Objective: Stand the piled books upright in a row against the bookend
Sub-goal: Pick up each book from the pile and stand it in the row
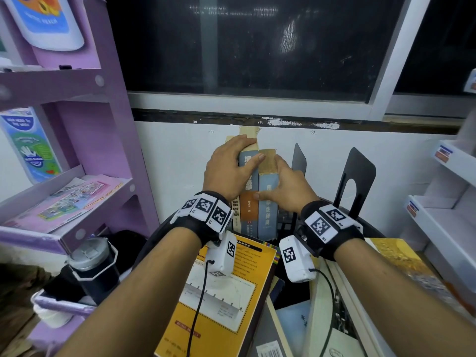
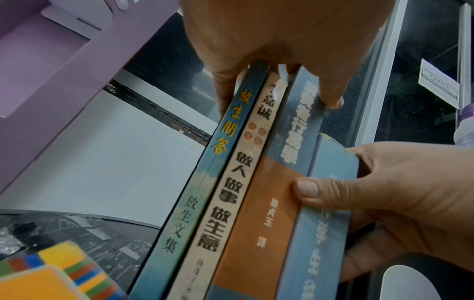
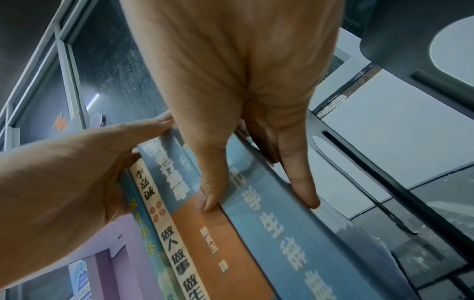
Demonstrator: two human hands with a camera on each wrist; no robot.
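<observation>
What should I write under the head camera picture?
Left hand and right hand hold upright books beside a bookend.

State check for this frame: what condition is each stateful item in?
Four upright books: standing, spines out, clamped between both hands.
Left hand: grips the left side of the row.
Right hand: grips the thick blue book.
Black metal bookends: upright.
Yellow paperback: flat, still piled.
</observation>
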